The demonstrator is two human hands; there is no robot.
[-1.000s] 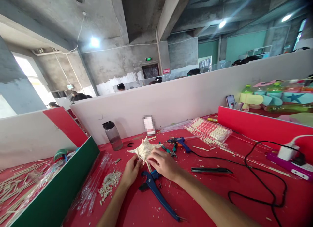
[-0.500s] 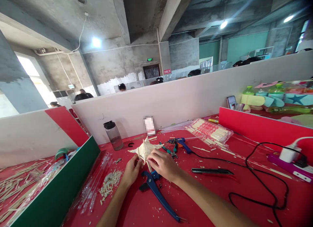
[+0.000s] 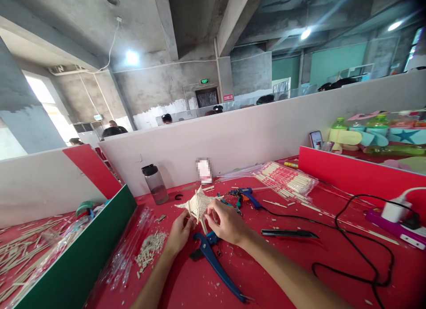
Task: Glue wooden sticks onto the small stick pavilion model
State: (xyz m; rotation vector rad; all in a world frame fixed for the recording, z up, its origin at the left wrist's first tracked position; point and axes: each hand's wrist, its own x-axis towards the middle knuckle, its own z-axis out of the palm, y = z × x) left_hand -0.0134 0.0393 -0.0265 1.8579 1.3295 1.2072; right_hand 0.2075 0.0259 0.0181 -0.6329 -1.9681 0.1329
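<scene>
A star-shaped piece made of pale wooden sticks [image 3: 197, 204] is held a little above the red table [image 3: 273, 264]. My left hand [image 3: 179, 232] grips its lower left edge. My right hand [image 3: 226, 221] pinches its right side with the fingertips. Blue-handled cutters [image 3: 216, 262] lie on the table just under my right wrist. A blue glue gun [image 3: 244, 194] and small green-handled pliers [image 3: 233, 204] lie just beyond my right hand.
A dark-capped clear bottle [image 3: 154, 184] stands by the white partition. A bag of sticks [image 3: 286, 178] lies at the back right. A black cable [image 3: 353, 238] loops to a purple power strip [image 3: 396, 222]. A black knife [image 3: 288, 233] and stick offcuts [image 3: 149, 249] lie nearby.
My right hand has shifted slightly up and right along the star piece, fingertips now pinching its right edge. The left hand keeps its hold.
</scene>
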